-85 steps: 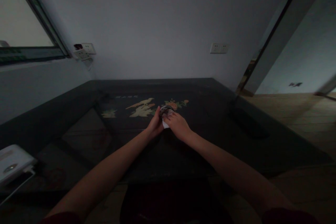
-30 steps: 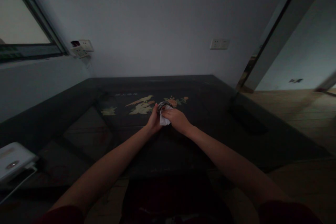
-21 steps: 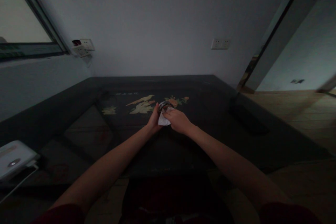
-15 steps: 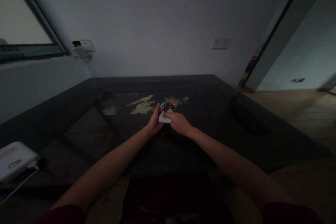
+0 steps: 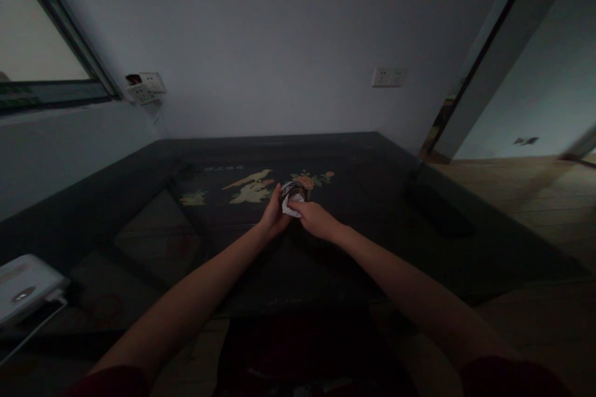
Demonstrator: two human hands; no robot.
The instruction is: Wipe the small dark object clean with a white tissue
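Over the middle of the dark table (image 5: 363, 248), my left hand (image 5: 274, 218) is closed around the side of a small round, shiny thing that looks like a glass cup (image 5: 292, 187). Its rim faces upward and away from me; the lower part is hidden behind my fingers. My right hand (image 5: 317, 219) pinches a white tissue (image 5: 292, 207) and presses it against the cup's near side. Thumb and knuckles of the right hand show, while its other fingertips are hidden.
A white box-like device (image 5: 28, 288) with a cable stands at the table's left. A dark, flat oblong object (image 5: 440, 211) lies to the right. Wall sockets (image 5: 389, 77) are behind the table. Bird and flower pictures (image 5: 251, 189) decorate the tabletop.
Both hands and the cup have shifted very slightly left with the view. The tissue sits a little differently against the cup. Both hands keep their hold.
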